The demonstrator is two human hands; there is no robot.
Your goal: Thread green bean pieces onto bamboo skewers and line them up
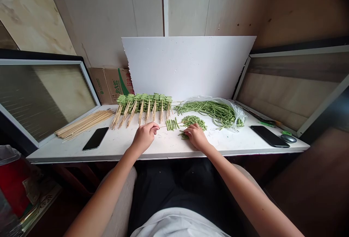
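My left hand (145, 135) is closed in a pinch on the end of a thin bamboo skewer (163, 126). Several short green bean pieces (172, 124) sit side by side on that skewer, just above the white table. My right hand (195, 136) bends its fingers over cut bean pieces at the near side of a small pile of cut green beans (195, 120); a few ends poke out under the fingertips. Behind my left hand, stacked green bean skewers (144, 100) lie in rows, their bare stick ends toward me.
Loose bamboo skewers (84, 123) and a phone (95, 138) lie at the left. Long green beans (218, 111) spill from a clear plastic bag at the back right. Another black phone (268, 136) and a computer mouse (291, 139) are at the right. A white board (191, 66) stands behind.
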